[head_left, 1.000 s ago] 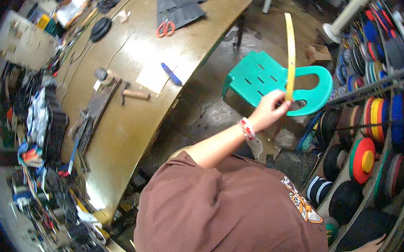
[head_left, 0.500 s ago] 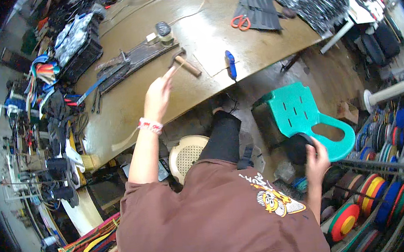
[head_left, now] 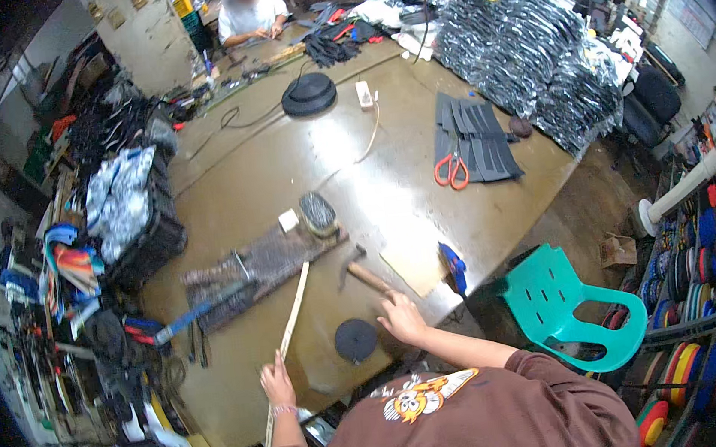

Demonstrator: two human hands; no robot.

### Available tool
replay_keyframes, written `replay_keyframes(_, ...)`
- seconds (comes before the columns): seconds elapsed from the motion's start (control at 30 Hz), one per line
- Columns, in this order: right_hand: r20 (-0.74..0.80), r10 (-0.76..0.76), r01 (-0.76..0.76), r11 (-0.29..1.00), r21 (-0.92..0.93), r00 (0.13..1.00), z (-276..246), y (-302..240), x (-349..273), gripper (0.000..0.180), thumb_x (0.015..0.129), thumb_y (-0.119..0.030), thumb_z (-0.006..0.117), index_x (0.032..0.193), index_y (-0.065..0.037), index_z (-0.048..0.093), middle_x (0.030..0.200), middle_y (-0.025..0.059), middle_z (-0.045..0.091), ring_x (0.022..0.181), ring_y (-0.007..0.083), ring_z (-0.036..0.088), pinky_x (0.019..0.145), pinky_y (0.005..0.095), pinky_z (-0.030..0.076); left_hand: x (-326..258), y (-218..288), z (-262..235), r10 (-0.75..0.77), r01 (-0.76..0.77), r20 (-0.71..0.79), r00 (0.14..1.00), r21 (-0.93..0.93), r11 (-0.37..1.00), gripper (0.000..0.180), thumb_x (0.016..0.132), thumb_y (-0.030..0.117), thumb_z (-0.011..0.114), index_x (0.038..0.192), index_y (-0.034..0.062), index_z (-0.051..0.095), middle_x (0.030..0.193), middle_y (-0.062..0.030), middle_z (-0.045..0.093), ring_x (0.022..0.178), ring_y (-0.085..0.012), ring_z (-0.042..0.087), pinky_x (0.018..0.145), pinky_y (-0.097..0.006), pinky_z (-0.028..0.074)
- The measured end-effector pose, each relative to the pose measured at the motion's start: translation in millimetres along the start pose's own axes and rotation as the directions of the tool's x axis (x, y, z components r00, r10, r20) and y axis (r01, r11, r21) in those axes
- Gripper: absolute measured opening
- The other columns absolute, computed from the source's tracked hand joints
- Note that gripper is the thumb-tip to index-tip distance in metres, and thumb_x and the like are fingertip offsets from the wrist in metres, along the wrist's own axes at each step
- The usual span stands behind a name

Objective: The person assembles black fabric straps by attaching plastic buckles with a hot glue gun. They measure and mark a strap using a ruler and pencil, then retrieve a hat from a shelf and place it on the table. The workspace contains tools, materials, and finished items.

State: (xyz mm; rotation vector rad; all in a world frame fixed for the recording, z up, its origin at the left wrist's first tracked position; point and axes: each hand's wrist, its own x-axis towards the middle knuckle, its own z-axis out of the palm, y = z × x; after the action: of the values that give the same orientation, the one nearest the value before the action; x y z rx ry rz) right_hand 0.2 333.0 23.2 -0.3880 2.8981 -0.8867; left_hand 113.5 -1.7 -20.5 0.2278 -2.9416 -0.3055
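Wooden strip (head_left: 291, 316) in left hand (head_left: 277, 385); right hand (head_left: 401, 317) touching hammer (head_left: 364, 273).

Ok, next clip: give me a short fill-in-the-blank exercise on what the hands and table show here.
1. The left hand holds a long pale ____ that slants up across the table.
2. The right hand rests by the wooden handle of a ____.
3. The scissors lying on the dark strips have ____ handles.
4. Beside the table stands a ____ plastic chair.

Missing words: strip; hammer; orange; green
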Motion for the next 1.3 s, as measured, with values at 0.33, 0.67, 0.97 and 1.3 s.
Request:
replay_keyframes(0.33, 0.261, 0.083, -0.049, 0.99, -0.134, 0.962, -16, 35, 102, 0.033, 0.08, -0.022, 0.062, 0.098, 0.001, 0.047, 0.092, 0.0241, 0.059, 0.084, 0.0394, 0.059, 0.073, 0.0461, 0.049, 49, -16, 2, 0.047, -0.076, 0.187, 0.981, 0.151, 0.986, 0.051, 0.084, 0.007, 0.053, 0.132, 0.0252, 0.045, 0.104, -0.0112, 0.05, 0.095, -0.0297, 0.049, 0.083, -0.042, 0.041)
replay_keyframes(0.67, -0.286, 0.687, -0.701, 0.71, 0.066, 0.668, -190, 192, 51, 0.035, 0.085, -0.025, 0.056, 0.097, 0.007, 0.05, 0.09, 0.0296, 0.061, 0.086, 0.0433, 0.06, 0.076, 0.0484, 0.048, 30, 132, 18, 0.069, 0.031, 0.449, 0.891, -0.211, 0.977, 0.109, 0.06, 0.048, 0.078, 0.143, 0.0104, 0.018, 0.142, -0.0307, 0.015, 0.128, -0.0477, 0.023, 0.104, -0.051, 0.026)
replay_keyframes(0.97, -0.386, 0.756, -0.795, 0.601, 0.087, 0.529, -132, 251, 36, 0.049, 0.081, -0.025, 0.063, 0.119, 0.002, 0.047, 0.116, 0.0252, 0.049, 0.109, 0.0395, 0.049, 0.092, 0.0444, 0.041, 43, 162, 18, -0.22, 0.292, 0.452, 0.864, -0.096, 0.951, 0.127, 0.053, 0.047, 0.083, 0.145, 0.0171, 0.001, 0.145, -0.0287, 0.005, 0.127, -0.0506, 0.023, 0.104, -0.052, 0.028)
replay_keyframes(1.3, -0.471, 0.034, 0.054, 0.983, 0.173, 0.881, -161, 145, 111, 0.038, 0.076, -0.005, 0.058, 0.114, -0.004, 0.055, 0.111, 0.0188, 0.052, 0.099, 0.0329, 0.054, 0.088, 0.0397, 0.043, 50, 196, 30, -0.279, 0.314, 0.377, 0.883, -0.033, 0.949, 0.123, 0.055, 0.038, 0.083, 0.144, 0.0147, 0.003, 0.135, -0.027, 0.024, 0.121, -0.0525, 0.027, 0.105, -0.056, 0.022)
